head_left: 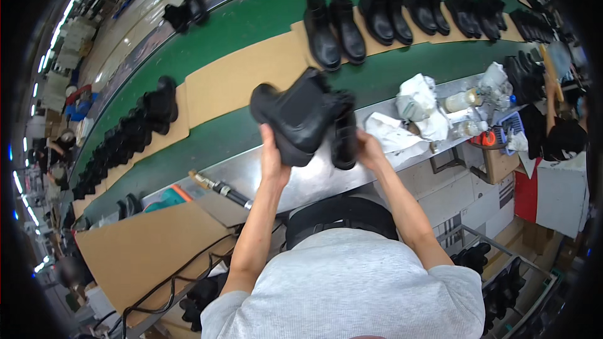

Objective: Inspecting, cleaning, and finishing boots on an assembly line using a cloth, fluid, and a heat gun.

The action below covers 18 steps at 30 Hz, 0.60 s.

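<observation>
**2 boots, 2 hands, not much margin**

So I've got 1 black ankle boot in each hand right now, both held up over the metal worktop (314,179) in front of me. My left hand (273,154) is closed around the sole of the left boot (292,116), which is tipped on its side with the toe pointing off to my left. My right hand (367,150) is wrapped on the back of the right boot (344,132), which hangs more upright, toe down. The 2 boots are touching or very nearly so in the middle; I can't tell which.

What bugs me: the left boot is the bigger risk. I'm only gripping it from underneath, most of its bulk sits above my fingers, so a small wrist turn could roll it out and onto the worktop edge. Scuffed leather, I'd guess.

Also, rubbing the 2 together could mark the finish.

The white rags (418,110) and bottles (461,100) sit close on my right, so a wide elbow swing might knock 1 over. The green conveyor (251,25) with the row of finished boots (402,9) is well clear, no worry there.
</observation>
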Each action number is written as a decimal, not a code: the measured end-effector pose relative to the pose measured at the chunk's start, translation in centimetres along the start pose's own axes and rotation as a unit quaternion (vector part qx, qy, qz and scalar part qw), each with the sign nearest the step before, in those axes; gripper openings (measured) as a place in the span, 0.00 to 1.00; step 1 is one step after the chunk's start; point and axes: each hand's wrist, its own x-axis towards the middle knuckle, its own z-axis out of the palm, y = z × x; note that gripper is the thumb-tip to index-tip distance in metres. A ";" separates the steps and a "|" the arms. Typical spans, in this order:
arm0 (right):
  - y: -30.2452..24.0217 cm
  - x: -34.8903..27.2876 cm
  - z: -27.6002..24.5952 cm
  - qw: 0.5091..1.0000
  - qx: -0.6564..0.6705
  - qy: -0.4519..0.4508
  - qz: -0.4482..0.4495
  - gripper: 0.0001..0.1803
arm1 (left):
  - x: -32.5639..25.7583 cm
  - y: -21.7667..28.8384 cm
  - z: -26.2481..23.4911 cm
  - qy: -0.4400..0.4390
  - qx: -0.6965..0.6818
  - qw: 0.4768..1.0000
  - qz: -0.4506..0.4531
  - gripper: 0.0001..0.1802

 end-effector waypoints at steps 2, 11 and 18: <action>0.6 0.9 -1.3 0.983 -0.183 0.024 -0.012 0.23 | 0.1 0.3 -0.7 -0.030 -0.024 0.999 0.007 0.34; -13.9 -9.0 -5.0 0.680 -0.665 0.195 -0.237 0.08 | -5.1 1.7 1.1 0.107 -0.188 0.958 -0.187 0.31; -10.1 -7.0 -8.8 0.498 -0.790 0.185 -0.305 0.15 | -5.1 0.9 1.6 0.136 -0.192 0.964 -0.123 0.25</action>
